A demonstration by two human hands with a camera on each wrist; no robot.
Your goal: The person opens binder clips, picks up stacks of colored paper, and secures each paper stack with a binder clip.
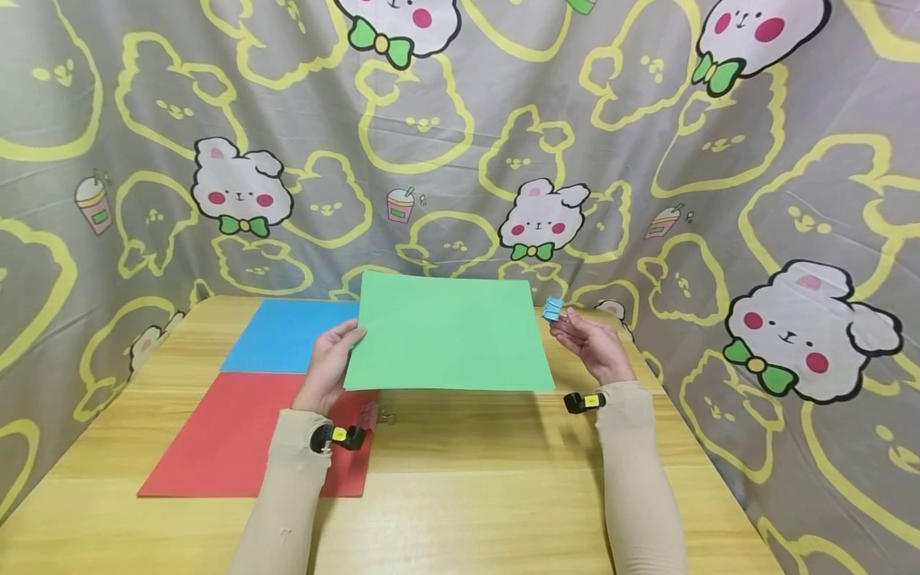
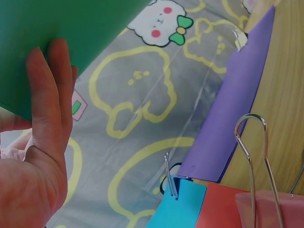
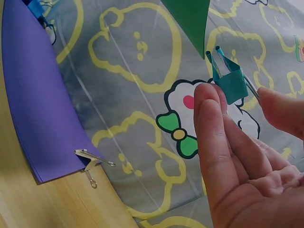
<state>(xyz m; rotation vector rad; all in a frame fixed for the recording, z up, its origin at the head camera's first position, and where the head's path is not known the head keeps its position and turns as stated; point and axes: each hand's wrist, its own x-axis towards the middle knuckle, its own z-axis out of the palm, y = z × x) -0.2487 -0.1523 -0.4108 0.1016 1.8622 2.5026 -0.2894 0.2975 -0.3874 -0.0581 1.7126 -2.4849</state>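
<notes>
My left hand [image 1: 332,363] grips the left edge of a stack of green paper [image 1: 449,331], thumb on top and fingers beneath, raised above the table. Between the thumb and fingertips of my right hand [image 1: 592,345] is a small blue binder clip [image 3: 231,85], its handles squeezed and its mouth spread. The clip is just right of the green paper's right edge, apart from it in the head view. Under my left arm lies red paper [image 1: 208,439] with a red binder clip [image 1: 369,416] on its right edge. Blue paper [image 1: 276,335] lies behind the red.
Purple paper [image 3: 40,95] lies on the wooden table [image 1: 460,511], hidden behind the green paper in the head view. A whitish binder clip [image 3: 88,159] bites its corner. A patterned grey curtain [image 1: 460,120] hangs at the back and sides.
</notes>
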